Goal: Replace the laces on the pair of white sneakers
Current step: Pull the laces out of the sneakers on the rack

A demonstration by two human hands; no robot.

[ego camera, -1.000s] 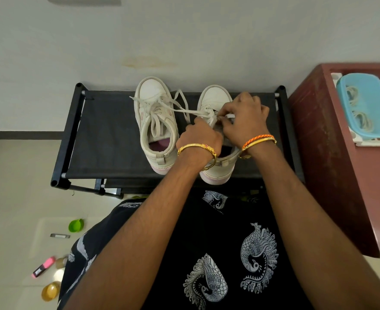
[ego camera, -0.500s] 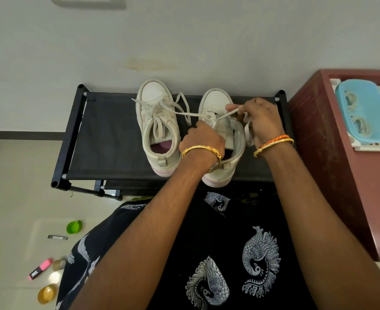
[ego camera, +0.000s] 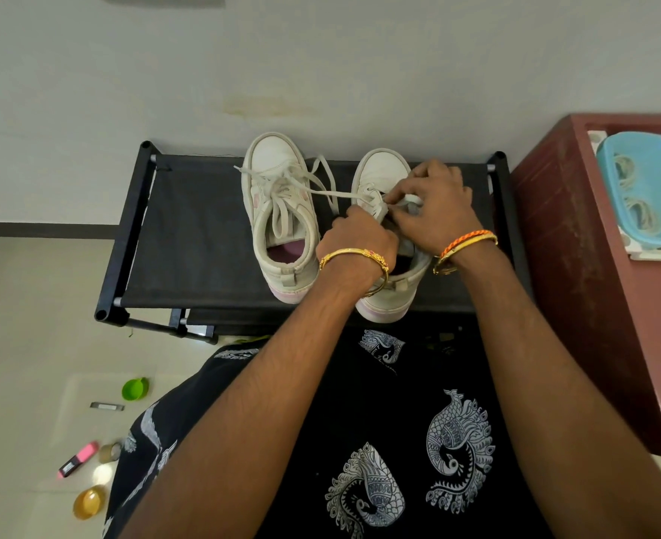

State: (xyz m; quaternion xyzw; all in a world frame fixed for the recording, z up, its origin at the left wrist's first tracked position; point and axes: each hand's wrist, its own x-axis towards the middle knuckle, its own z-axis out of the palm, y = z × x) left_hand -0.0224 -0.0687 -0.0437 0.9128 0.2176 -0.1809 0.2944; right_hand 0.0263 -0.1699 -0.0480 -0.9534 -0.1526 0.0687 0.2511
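Two white sneakers stand side by side, toes toward the wall, on a black fabric rack (ego camera: 196, 227). The left sneaker (ego camera: 278, 212) has loose laces lying across its tongue. Both hands work over the right sneaker (ego camera: 383, 169). My right hand (ego camera: 434, 212) pinches a white lace (ego camera: 333, 193) at an eyelet near the toe. My left hand (ego camera: 360, 235) grips the shoe's left side by the eyelets, its fingertips hidden. One strand of the lace runs left across to the other sneaker.
A dark red cabinet (ego camera: 578, 266) stands to the right, with a blue tub (ego camera: 644, 184) holding coiled laces on a white tray. On the floor at lower left lie a green lid (ego camera: 135, 389), a pink highlighter (ego camera: 78, 459), tape and a yellow cup (ego camera: 89, 501).
My right hand pulled the lace out to the right, then came back in over the eyelets near the toe. My left hand stayed on the right sneaker.
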